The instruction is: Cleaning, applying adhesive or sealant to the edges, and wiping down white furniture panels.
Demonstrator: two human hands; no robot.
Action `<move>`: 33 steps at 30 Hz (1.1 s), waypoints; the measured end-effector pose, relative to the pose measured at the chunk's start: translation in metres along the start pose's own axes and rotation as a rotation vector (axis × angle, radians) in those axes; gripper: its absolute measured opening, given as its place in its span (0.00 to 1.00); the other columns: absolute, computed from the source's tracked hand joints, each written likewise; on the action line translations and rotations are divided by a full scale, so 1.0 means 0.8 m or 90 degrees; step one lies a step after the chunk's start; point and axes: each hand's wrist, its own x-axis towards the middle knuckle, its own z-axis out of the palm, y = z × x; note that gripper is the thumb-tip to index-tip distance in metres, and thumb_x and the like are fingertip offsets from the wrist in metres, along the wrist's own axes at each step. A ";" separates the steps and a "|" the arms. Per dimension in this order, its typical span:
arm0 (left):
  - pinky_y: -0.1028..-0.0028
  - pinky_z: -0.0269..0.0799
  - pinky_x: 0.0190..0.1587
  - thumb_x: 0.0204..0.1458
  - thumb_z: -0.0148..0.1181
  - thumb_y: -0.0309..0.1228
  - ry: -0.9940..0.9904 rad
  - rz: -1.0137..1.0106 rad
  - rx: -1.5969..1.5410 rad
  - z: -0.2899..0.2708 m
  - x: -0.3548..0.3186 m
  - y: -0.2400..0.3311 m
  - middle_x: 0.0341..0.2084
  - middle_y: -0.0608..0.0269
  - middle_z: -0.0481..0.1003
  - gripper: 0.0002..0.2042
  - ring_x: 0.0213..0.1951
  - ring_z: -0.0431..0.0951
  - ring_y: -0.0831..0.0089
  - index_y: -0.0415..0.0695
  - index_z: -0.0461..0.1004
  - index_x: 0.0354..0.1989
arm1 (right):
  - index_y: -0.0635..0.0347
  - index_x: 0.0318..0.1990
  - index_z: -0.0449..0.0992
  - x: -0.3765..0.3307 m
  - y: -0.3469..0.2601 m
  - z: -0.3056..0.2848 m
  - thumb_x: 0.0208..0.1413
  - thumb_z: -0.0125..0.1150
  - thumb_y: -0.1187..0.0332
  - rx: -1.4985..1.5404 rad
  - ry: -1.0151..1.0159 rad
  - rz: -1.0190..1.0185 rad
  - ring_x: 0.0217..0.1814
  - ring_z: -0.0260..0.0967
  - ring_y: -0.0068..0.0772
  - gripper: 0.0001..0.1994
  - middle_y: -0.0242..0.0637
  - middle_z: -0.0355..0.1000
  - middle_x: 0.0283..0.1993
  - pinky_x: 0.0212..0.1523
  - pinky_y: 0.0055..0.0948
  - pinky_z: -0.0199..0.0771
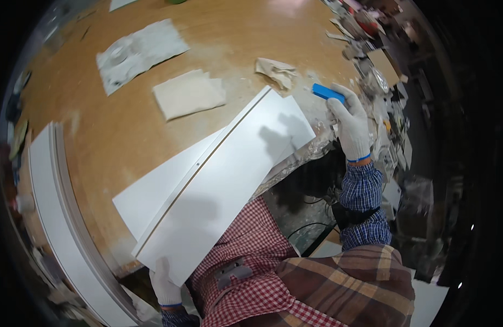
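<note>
Two white boards (229, 174) lie stacked at an angle on the wooden workbench (115, 131), their near end sticking out over the bench edge. My left hand (165, 283), in a white glove, grips the near lower edge of the top board. Far to the right, my right hand (349, 122), also gloved, is closed on a blue block (327, 92) at the bench's right edge, beyond the boards' far end. A red checked apron and plaid sleeve hide the lower middle.
Folded sandpaper sheets (188, 94), a grey cloth (137, 52) and a crumpled rag (276, 71) lie on the bench beyond the boards. A long white panel (50, 218) runs along the left edge. Scraps and tools (371, 60) clutter the far right corner.
</note>
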 end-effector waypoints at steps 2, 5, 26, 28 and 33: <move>0.63 0.76 0.55 0.64 0.55 0.32 0.010 0.015 -0.060 -0.017 -0.003 -0.017 0.56 0.53 0.69 0.25 0.55 0.74 0.61 0.35 0.58 0.66 | 0.67 0.58 0.72 -0.001 0.028 -0.027 0.59 0.62 0.72 -0.062 0.045 0.018 0.32 0.67 0.16 0.19 0.29 0.72 0.36 0.33 0.17 0.68; 0.60 0.77 0.57 0.68 0.48 0.39 -0.017 0.059 0.011 -0.027 -0.004 -0.003 0.53 0.51 0.72 0.23 0.53 0.77 0.60 0.34 0.60 0.63 | 0.64 0.52 0.77 0.011 0.068 -0.039 0.55 0.67 0.70 -0.147 0.048 0.012 0.36 0.72 0.20 0.17 0.30 0.75 0.36 0.38 0.21 0.72; 0.58 0.64 0.66 0.66 0.54 0.42 0.173 -0.056 0.145 -0.031 -0.061 0.028 0.62 0.47 0.67 0.29 0.61 0.67 0.55 0.32 0.60 0.66 | 0.53 0.50 0.78 -0.013 0.105 -0.045 0.54 0.65 0.64 -0.481 -0.064 -0.145 0.47 0.72 0.43 0.16 0.41 0.74 0.44 0.49 0.35 0.73; 0.59 0.65 0.65 0.65 0.54 0.42 0.186 -0.060 0.133 -0.021 -0.062 0.030 0.62 0.47 0.67 0.29 0.61 0.68 0.55 0.32 0.60 0.66 | 0.51 0.50 0.79 -0.013 0.104 -0.044 0.54 0.66 0.64 -0.467 -0.076 -0.121 0.45 0.72 0.42 0.16 0.40 0.74 0.43 0.47 0.34 0.74; 0.60 0.67 0.64 0.66 0.53 0.44 0.166 -0.054 0.144 -0.036 -0.058 0.026 0.61 0.48 0.67 0.30 0.60 0.68 0.57 0.30 0.61 0.65 | 0.49 0.51 0.79 -0.011 0.103 -0.043 0.53 0.66 0.64 -0.473 -0.083 -0.122 0.45 0.72 0.40 0.16 0.38 0.73 0.42 0.46 0.34 0.74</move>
